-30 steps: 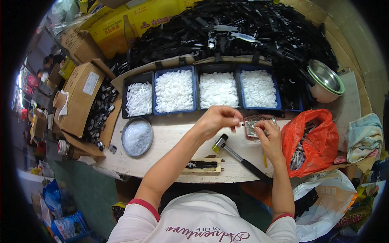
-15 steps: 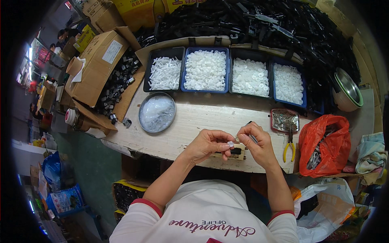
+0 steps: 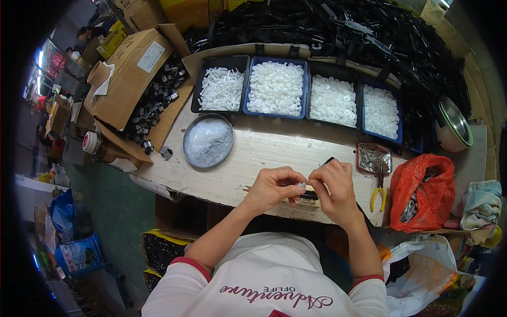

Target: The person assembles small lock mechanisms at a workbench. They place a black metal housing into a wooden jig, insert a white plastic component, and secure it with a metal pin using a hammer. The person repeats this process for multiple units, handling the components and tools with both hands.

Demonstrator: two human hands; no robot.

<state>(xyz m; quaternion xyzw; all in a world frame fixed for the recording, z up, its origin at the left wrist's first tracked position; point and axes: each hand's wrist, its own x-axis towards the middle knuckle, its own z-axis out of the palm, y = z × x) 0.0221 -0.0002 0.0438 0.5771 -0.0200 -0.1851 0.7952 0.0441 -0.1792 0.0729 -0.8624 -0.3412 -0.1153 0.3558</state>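
Whitish plastic, seemingly, the small piece (image 3: 302,185) is pinched in the left hand (image 3: 275,189) above the workbench (image 3: 259,153); likely light, slick, best held edgewise (what, if anything, the curled right hand (image 3: 334,189) grips, I cannot tell).

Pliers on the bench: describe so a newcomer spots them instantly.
On the pale bench top, find the open red plastic bag toward the right end. Just left of it sits a red tray of thin metal pieces, and the pliers lie at the tray's near edge. Their two bright yellow handles, splayed toward the front, set them apart from the red bag and tray.
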